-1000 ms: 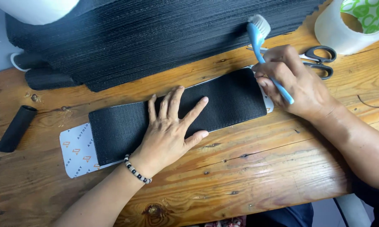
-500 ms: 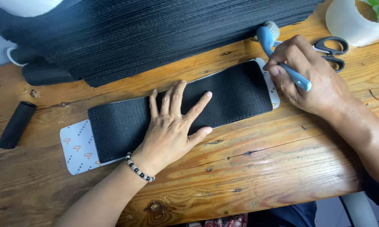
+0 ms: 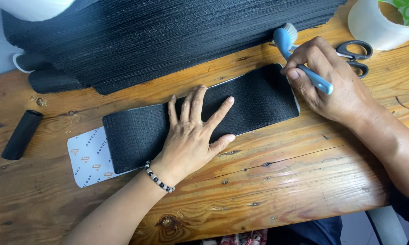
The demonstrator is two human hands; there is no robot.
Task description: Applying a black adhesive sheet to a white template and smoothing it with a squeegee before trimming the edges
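Note:
A long black fabric strip point(image 3: 254, 97) lies diagonally on the wooden table point(image 3: 281, 181), on top of a white printed backing sheet point(image 3: 89, 156) that sticks out at its left end. My left hand point(image 3: 193, 134) presses flat on the middle of the strip, fingers spread. My right hand point(image 3: 329, 84) grips a blue-handled brush point(image 3: 299, 56) at the strip's right end, with its bristle head pointing away from me.
A big stack of black ribbed fabric point(image 3: 168, 36) fills the far side. Black-handled scissors point(image 3: 356, 54) lie behind my right hand, a wide tape roll point(image 3: 386, 20) at the far right corner. A black cylinder point(image 3: 21, 134) lies at the left.
My right hand and the brush stay at the strip's right end while the view has shifted slightly. My left hand keeps pressing the strip.

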